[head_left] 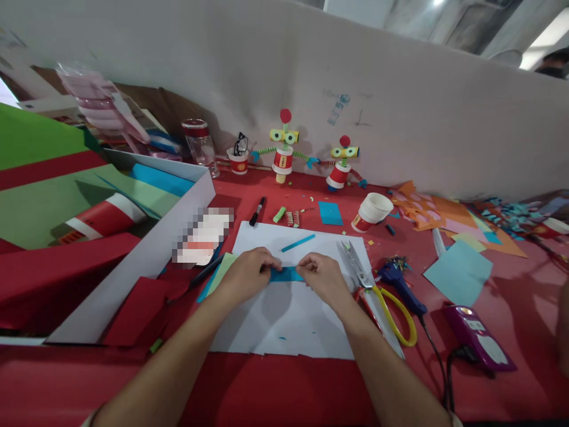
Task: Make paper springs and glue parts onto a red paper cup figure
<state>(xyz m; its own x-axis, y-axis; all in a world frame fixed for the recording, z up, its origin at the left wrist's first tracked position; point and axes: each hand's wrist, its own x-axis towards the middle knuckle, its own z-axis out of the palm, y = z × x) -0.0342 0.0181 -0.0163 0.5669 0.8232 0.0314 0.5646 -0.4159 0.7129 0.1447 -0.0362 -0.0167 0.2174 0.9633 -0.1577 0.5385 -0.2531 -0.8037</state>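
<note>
A piece of blue paper (285, 274) spans the gap between my two hands, above a white sheet (284, 320) on the red table. My left hand (251, 273) pinches its left end, thumb and fingers together. At the right end, my right hand (323, 276) grips it the same way. Just beyond the hands lies a narrow blue paper strip (297, 243). Scissors with yellow handles (391, 308) rest open at the sheet's right edge. Green and blue paper pieces (219, 279) lie partly under my left forearm.
Two paper-cup figures (283, 159) stand by the wall. A blue glue gun (402, 287), stacked paper cups (373, 212) and a purple power strip (480, 338) are at the right. A white box (133, 261) of coloured paper stands left. A black marker (258, 211) lies behind the sheet.
</note>
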